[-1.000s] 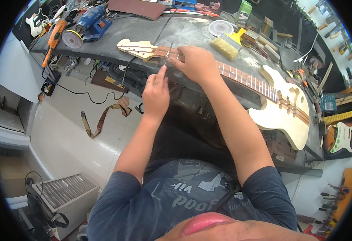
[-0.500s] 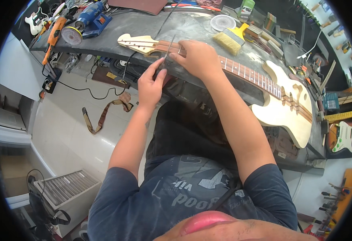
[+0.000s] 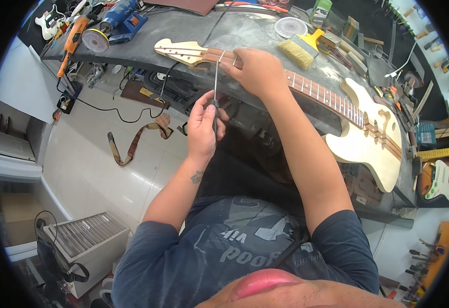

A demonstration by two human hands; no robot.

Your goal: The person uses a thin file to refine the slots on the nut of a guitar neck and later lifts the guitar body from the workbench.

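Observation:
A pale, unfinished electric guitar [image 3: 359, 137] lies along the front of the bench, its headstock [image 3: 181, 52] to the left. The fretboard [image 3: 319, 93] is brown with bright frets. Fingers closed around a dark handle, my left hand [image 3: 204, 127] holds a slim metal file [image 3: 216, 77] just in front of the bench edge. The file's shaft points away from me, its tip at the neck near the headstock. My right hand [image 3: 257, 71] grips over the neck close to that tip, thumb on the near side. Part of the fretboard is hidden beneath it.
A yellow-handled brush [image 3: 300, 49] and a white round lid [image 3: 290, 27] lie behind the neck. An orange power tool [image 3: 73, 43] and a blue sander [image 3: 109, 23] stand at the left. Wood blocks [image 3: 345, 51] crowd the right. A black cable [image 3: 116, 110] and a strap [image 3: 132, 146] are on the floor.
My left hand has drawn back toward me with the file, exposing more of its shaft and handle. The right hand stays on the neck. The whole view has shifted slightly.

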